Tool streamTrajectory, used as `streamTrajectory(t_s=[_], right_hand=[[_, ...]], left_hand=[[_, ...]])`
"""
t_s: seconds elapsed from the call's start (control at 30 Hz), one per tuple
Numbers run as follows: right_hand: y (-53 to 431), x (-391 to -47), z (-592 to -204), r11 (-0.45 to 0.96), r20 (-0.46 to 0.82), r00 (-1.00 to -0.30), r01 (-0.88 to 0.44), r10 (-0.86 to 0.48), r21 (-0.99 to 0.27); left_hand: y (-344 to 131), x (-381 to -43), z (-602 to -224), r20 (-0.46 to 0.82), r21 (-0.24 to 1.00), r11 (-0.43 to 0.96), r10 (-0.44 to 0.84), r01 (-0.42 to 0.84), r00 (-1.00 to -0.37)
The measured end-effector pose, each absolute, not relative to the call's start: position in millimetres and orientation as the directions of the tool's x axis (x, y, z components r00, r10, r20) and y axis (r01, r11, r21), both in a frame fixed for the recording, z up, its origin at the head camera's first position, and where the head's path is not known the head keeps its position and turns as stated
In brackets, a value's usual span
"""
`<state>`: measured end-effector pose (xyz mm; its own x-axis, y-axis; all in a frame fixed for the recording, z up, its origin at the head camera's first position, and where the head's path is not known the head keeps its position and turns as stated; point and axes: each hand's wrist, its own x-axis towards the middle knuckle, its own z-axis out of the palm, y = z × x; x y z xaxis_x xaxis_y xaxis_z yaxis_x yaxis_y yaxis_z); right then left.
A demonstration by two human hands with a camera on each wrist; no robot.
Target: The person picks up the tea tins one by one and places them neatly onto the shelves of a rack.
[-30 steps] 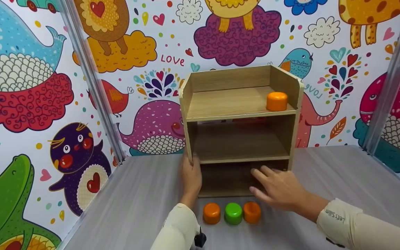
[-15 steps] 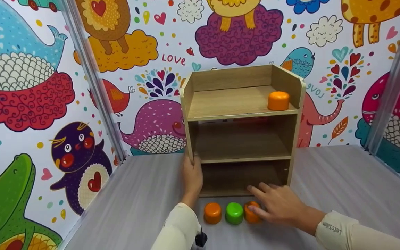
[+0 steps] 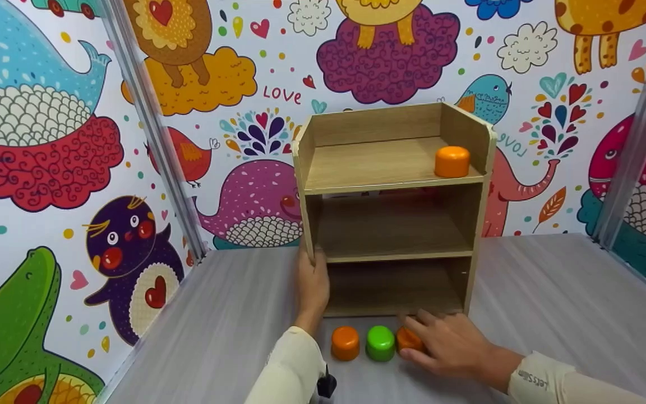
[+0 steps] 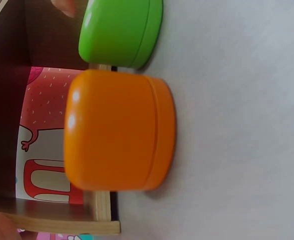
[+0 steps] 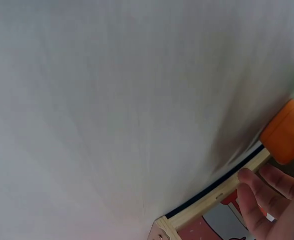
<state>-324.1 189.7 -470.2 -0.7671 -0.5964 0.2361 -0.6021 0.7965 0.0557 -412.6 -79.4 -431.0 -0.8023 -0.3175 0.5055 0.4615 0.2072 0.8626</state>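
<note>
A small three-level wooden shelf (image 3: 393, 227) stands on the table. My left hand (image 3: 313, 287) holds its left side panel, thumb at the front edge; its other fingers are mostly hidden. In front stand three small rounded pots in a row: an orange pot (image 3: 345, 343), a green pot (image 3: 380, 343) and a second orange pot (image 3: 406, 339). My right hand (image 3: 453, 345) is over that second orange pot and partly hides it. In the right wrist view its loosely bent fingers (image 5: 269, 200) appear beside the orange pot (image 5: 286, 134), apart from it.
One more orange pot (image 3: 452, 161) sits at the right of the shelf's top board. Behind rises a wall (image 3: 278, 62) with cartoon animals, with metal posts (image 3: 155, 129) at the corners. Grey table (image 3: 547, 292) surface extends on both sides of the shelf.
My right hand has come down and toward me from the shelf's lowest opening to the right-hand orange pot. The left hand keeps its hold on the side panel.
</note>
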Motion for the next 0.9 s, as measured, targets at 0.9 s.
streamTrajectory(t_s=[0.9], right_hand=[[188.2,-326.1,-478.4,0.786,0.174,-0.772,-0.618,-0.611,0.015]], left_hand=[[-79.3,-412.3,-433.8,0.494,0.869,0.225,-0.324,0.441,-0.807]])
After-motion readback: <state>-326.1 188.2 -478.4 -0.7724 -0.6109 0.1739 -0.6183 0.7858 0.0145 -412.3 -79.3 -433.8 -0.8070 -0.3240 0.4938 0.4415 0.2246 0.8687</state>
